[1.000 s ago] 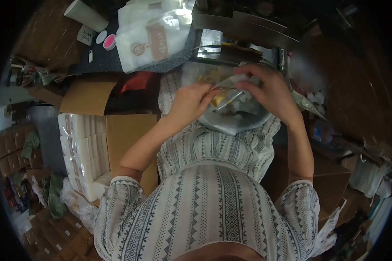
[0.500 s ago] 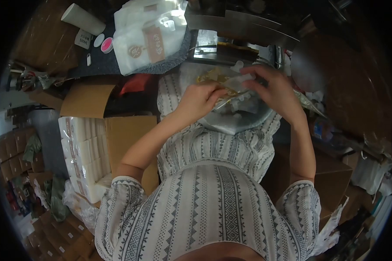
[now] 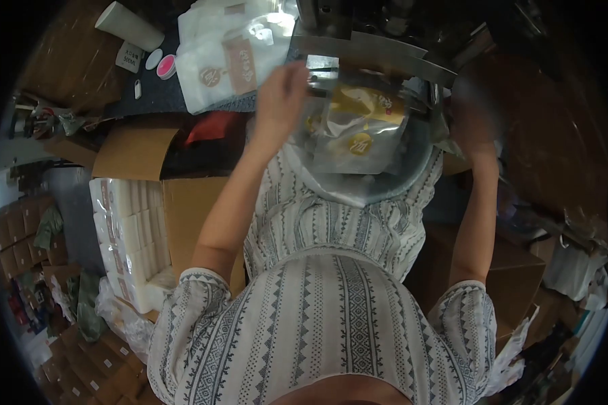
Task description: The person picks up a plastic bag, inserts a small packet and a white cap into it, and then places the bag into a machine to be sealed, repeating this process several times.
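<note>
A clear pouch with yellow print (image 3: 365,128) hangs at the front of the metal machine (image 3: 398,50), over a basin (image 3: 412,179) on my lap. Nothing I can see of either hand touches the pouch. My left hand (image 3: 280,104) is raised between the machine and a stack of white printed bags (image 3: 213,74); motion blurs its fingers. Off to the right, beside the machine, my right hand (image 3: 476,128) is strongly smeared, so its fingers and anything in them cannot be made out. Small pale pieces in the basin are mostly hidden behind the pouch.
A white cup (image 3: 128,27) lies on its side at the back left, near a small pink-topped tub (image 3: 166,66). An open cardboard box (image 3: 196,216) with stacked white packs (image 3: 132,229) stands left of my lap. More cardboard (image 3: 500,277) sits to the right.
Both hands were together over the basin at a clear pouch and small pale pieces. They have parted, left hand up and left, right hand outward. The yellow-printed pouch now hangs in plain view.
</note>
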